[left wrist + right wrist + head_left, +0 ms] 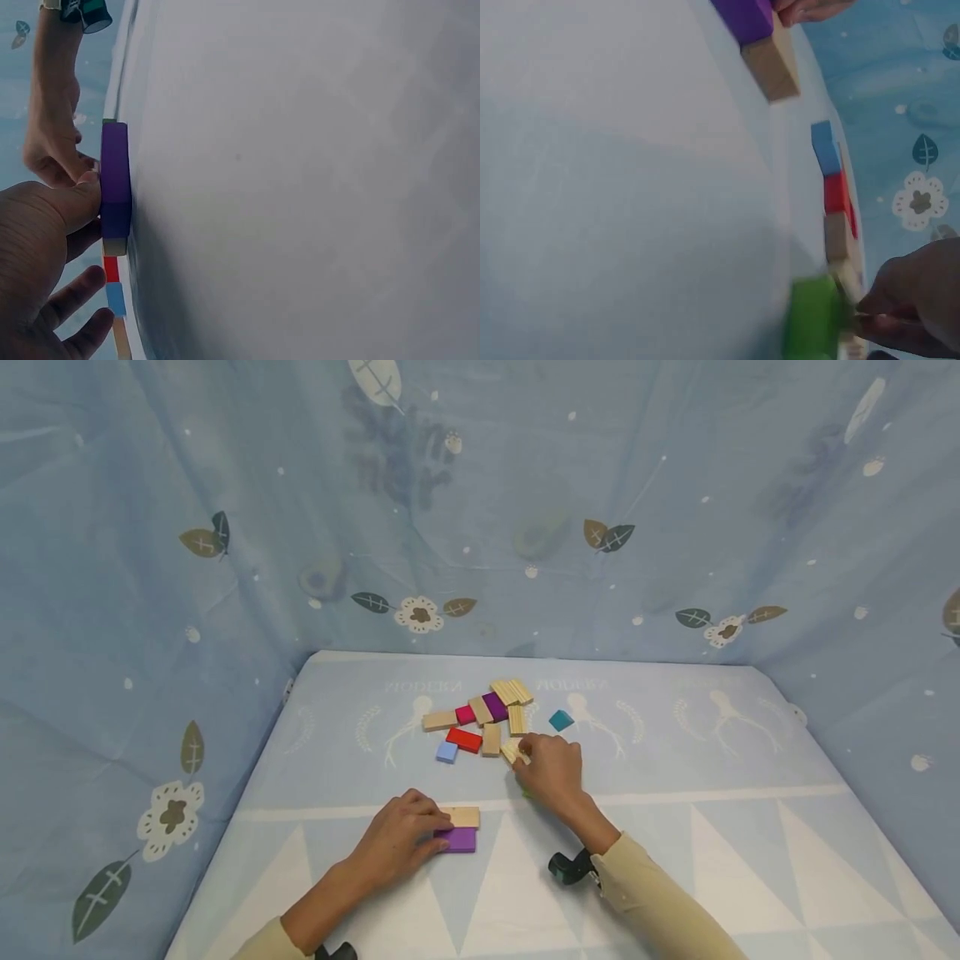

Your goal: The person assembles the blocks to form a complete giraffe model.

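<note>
My left hand [401, 837] grips a purple block [459, 841] and a plain wooden block [467, 816] lying side by side on the table. In the left wrist view the thumb presses the purple block [115, 176], and the lower fingers are spread. Farther forward, my right hand [553, 768] pinches a pale ridged wooden block [513, 752] at the near right of the block group. A green block [810, 319] shows blurred beside these fingertips in the right wrist view; the right hand mostly hides it from the head camera.
Beyond the hands lie a red block [464, 741], a light blue block [447, 752], a dark purple block [495, 706] and several wooden blocks. A teal block [561, 720] sits apart to their right. Patterned blue cloth [480, 527] rises behind and beside the table.
</note>
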`<state>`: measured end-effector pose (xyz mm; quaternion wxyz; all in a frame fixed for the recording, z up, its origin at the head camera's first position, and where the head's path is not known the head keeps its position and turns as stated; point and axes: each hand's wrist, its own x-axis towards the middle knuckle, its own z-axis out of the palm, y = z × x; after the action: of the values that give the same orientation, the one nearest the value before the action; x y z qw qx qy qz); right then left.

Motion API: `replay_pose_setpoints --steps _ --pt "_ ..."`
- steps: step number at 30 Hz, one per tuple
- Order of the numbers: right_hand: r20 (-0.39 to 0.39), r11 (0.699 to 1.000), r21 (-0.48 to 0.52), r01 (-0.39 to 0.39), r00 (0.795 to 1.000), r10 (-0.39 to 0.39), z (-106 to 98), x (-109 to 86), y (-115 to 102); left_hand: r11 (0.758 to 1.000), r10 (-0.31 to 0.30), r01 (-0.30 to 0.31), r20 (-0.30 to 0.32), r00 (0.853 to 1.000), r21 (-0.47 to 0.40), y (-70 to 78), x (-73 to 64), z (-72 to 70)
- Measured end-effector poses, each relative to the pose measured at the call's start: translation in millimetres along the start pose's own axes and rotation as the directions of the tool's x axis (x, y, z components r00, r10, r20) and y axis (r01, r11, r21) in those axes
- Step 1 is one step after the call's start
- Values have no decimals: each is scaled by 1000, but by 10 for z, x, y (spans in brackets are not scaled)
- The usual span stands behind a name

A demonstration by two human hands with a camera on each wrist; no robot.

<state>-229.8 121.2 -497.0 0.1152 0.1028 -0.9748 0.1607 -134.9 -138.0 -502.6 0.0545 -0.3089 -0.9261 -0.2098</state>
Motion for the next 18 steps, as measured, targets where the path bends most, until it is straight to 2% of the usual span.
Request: replay_pose_setpoints --steps 3,6,11,15,18 --pt "-27 999 -22 48 998 -49 -7 -22 30 1000 -5 5 -8 1000 -6 2 -2 17" --pt "-5 996 -35 80 997 -80 21 -45 10 1000 -11 11 -2 1000 -5 -12 -17 11" --pt "27 996 -33 86 996 -85 72 -84 -19 1000 -10 10 -1 1000 -5 -20 -26 7" --pt "34 987 74 144 989 -147 -5 -148 7 1000 -1 1 -7 1000 -11 -17 -12 7" --pt "73 955 177 236 965 -252 -104 -259 51 1000 4 -4 -10 1000 -6 -19 -3 10"
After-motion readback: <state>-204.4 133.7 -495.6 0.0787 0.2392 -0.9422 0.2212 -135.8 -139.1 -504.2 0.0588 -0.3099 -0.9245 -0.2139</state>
